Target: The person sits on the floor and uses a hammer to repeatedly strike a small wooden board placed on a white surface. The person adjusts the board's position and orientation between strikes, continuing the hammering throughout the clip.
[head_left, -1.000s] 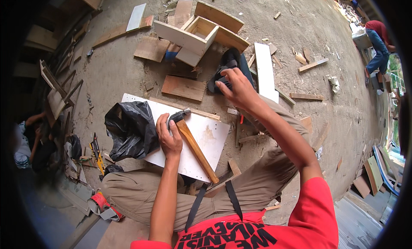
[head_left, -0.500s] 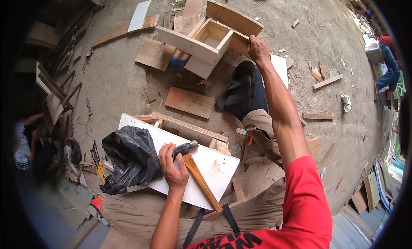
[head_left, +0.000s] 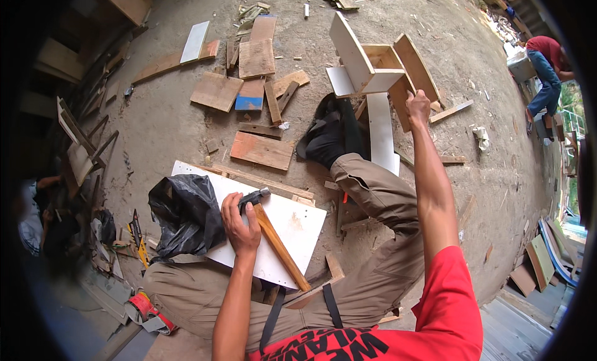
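My left hand [head_left: 241,223] grips a hammer [head_left: 273,236] near its dark metal head, the wooden handle lying across a white board [head_left: 292,227] on my lap. My right hand [head_left: 418,106] is stretched far forward, closed on the edge of an open wooden box [head_left: 379,65] made of pale boards, which is tilted up off the ground. My right leg in tan trousers extends forward, the black shoe [head_left: 329,134] just below the box. A long white plank [head_left: 380,131] lies under the box beside my foot.
A crumpled black plastic bag [head_left: 183,215] rests at the white board's left end. Several wood offcuts [head_left: 261,151] and panels [head_left: 216,90] litter the dirt floor ahead. Another person [head_left: 544,65] in red crouches at the far right. Stacked frames [head_left: 81,149] stand at left.
My right hand reached forward from my shoe to the wooden box, took hold of its edge and tipped it up. My left hand stayed on the hammer.
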A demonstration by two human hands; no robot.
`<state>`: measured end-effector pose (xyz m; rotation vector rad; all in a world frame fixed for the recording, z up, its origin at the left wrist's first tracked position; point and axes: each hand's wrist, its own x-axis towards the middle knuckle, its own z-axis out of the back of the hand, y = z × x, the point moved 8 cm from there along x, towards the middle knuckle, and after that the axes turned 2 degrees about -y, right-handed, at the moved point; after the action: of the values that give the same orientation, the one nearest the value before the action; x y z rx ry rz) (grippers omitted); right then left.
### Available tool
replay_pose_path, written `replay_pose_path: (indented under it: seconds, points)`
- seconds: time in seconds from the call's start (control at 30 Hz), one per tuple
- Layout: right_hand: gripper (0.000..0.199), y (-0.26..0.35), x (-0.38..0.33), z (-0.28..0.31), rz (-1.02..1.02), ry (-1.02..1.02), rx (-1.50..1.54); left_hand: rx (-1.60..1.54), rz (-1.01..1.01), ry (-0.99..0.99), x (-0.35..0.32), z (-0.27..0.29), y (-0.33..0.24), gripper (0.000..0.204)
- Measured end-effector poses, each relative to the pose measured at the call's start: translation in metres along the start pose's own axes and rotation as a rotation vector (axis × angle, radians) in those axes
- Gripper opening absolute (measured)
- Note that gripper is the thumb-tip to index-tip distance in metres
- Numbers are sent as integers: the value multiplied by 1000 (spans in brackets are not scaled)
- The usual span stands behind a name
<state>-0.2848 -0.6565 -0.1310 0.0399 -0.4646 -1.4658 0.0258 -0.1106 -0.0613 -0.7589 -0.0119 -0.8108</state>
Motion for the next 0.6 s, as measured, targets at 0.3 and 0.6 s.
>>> replay_pose_path:
  seconds: [0.3,0.6]
  points:
    - [33,-4,-91,-2,25,-237,-22,39,4,-17,-1,5,-1,35]
    - [37,252,-186,-74,483,416,608,-111,80,-90,-1,10,12,35]
